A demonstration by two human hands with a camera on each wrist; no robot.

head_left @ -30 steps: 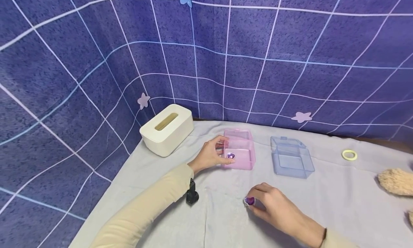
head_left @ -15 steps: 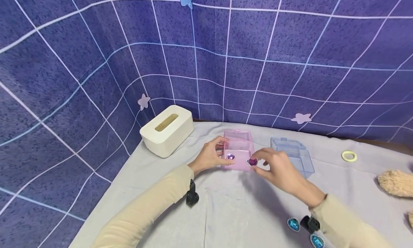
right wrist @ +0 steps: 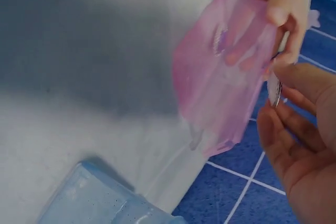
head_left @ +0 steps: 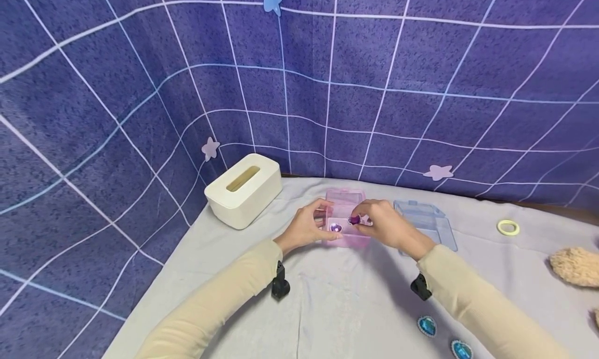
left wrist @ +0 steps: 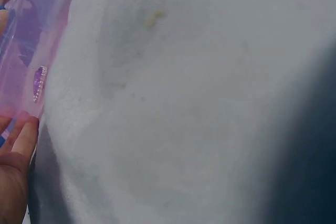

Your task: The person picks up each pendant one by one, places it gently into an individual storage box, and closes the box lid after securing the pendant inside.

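Note:
An open-lidded pink see-through plastic box [head_left: 351, 241] stands on the cloth. My left hand [head_left: 306, 225] grips its left end, thumb along the front wall and fingers around the side. One purple rhinestone-edged gem [head_left: 336, 227] lies inside the box near that thumb; the left wrist view shows the same gem [left wrist: 39, 84] through the pink wall. Over the box, my right hand [head_left: 386, 224] pinches a second, darker purple gem [head_left: 354, 220] between thumb and fingers. The right wrist view catches this held gem [right wrist: 274, 88] edge-on, by the box rim.
A blue see-through box [head_left: 423, 209] with a raised lid stands to the right, partly behind my right hand. Two teal gems [head_left: 427, 326] lie below the right forearm. A cream tissue box [head_left: 248, 193] is at left, a yellow ring [head_left: 508, 227] and a fluffy tan thing [head_left: 574, 265] at right.
My right hand has carried the purple gem from the cloth in front up and over the pink box. The teal gems have come into view. The left hand stays on the box.

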